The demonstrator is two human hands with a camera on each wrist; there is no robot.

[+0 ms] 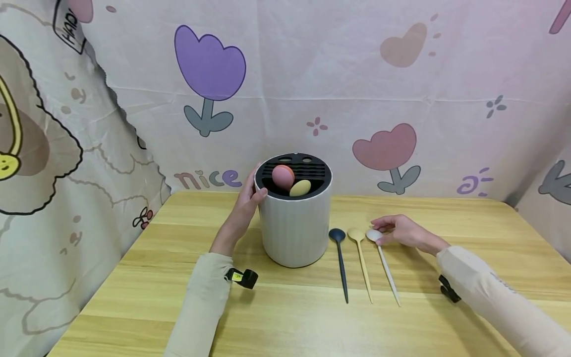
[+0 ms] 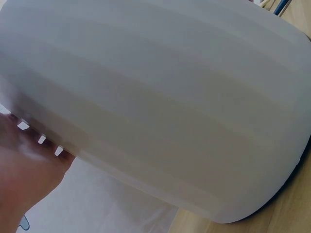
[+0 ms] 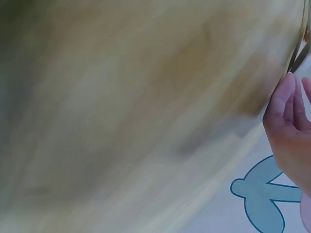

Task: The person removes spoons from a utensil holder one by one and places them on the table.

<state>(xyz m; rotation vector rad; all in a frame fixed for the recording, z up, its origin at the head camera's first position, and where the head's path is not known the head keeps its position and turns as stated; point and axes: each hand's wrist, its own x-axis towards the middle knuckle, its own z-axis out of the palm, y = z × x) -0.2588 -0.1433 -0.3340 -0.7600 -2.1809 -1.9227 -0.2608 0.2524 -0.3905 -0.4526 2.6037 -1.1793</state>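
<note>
A white ribbed utensil holder (image 1: 294, 233) with a black slotted top stands on the table. My left hand (image 1: 245, 201) grips its upper left side, thumb over the rim and the other fingers behind the wall. In the left wrist view the pale wall of the utensil holder (image 2: 160, 107) fills most of the frame, the left hand (image 2: 31, 172) at its edge. My right hand (image 1: 403, 232) pinches the bowl of a white spoon (image 1: 389, 272) lying on the table. The right wrist view catches the right hand (image 3: 291, 126) at its edge, fingertips down by the tabletop.
Left of the white spoon lie a yellow spoon (image 1: 363, 265) and a dark blue spoon (image 1: 341, 265), roughly side by side. A pink rounded utensil head (image 1: 283, 177) and a yellow one (image 1: 300, 188) sit in the holder's front opening. A printed cloth (image 1: 285, 64) hangs behind the wooden table (image 1: 147, 282).
</note>
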